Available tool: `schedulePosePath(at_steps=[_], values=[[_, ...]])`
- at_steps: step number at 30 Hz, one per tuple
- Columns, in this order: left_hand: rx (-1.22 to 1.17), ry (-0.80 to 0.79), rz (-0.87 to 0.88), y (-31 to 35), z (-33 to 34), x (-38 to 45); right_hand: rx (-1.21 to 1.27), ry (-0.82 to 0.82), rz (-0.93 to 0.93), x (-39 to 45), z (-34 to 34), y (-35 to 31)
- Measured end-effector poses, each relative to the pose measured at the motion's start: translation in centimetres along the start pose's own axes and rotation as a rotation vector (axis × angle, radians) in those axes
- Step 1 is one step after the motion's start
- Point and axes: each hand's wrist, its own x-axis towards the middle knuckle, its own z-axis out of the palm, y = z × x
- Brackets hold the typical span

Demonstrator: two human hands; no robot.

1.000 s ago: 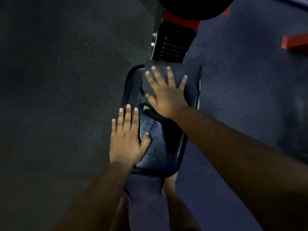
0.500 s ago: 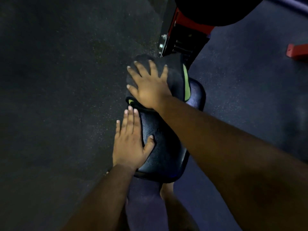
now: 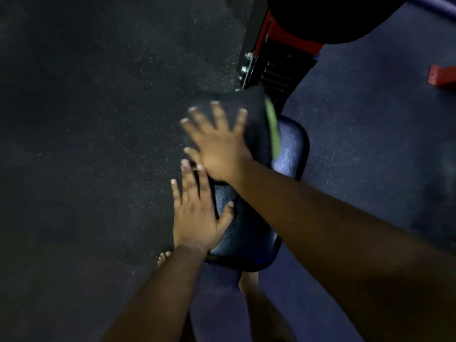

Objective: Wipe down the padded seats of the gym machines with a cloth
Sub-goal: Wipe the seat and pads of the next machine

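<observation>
Head view: there is one padded seat (image 3: 249, 233), black and shiny, one dark cloth (image 3: 256, 124) with a green edge stripe, and two bare hands. One red and black machine frame (image 3: 269, 62) stands behind the seat, and one more red part (image 3: 441, 76) shows at the right edge. Two bare feet stand on the dark floor (image 3: 86, 144) below the seat.

The right hand (image 3: 217, 149) lies flat on the cloth with the fingers spread wide; it presses the cloth down and does not close around it. The cloth covers the far left part of the seat and hangs a little over the far edge. The left hand (image 3: 197, 218) is also open and flat, resting on the near left edge of the seat, with the thumb on the pad.

Compared with half a second ago, the right hand and the cloth are blurred and lie almost in the same far place. The left hand has not changed its place.

No containers are visible.
</observation>
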Motion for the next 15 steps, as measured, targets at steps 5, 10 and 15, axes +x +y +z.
schedulePosePath(at_steps=[5, 10, 15], values=[[-0.032, -0.012, 0.029, -0.3, 0.1, 0.2, 0.105, 0.101, 0.056, -3.6, 0.7, 3.5], [-0.083, -0.036, 0.046, 0.0, -0.2, 0.3, 0.205, 0.021, 0.397, -15.6, 3.4, 5.2], [-0.149, -0.006, 0.053, -0.4, -0.1, 0.1, 0.136, 0.049, 0.217, -5.6, 1.3, 3.7]])
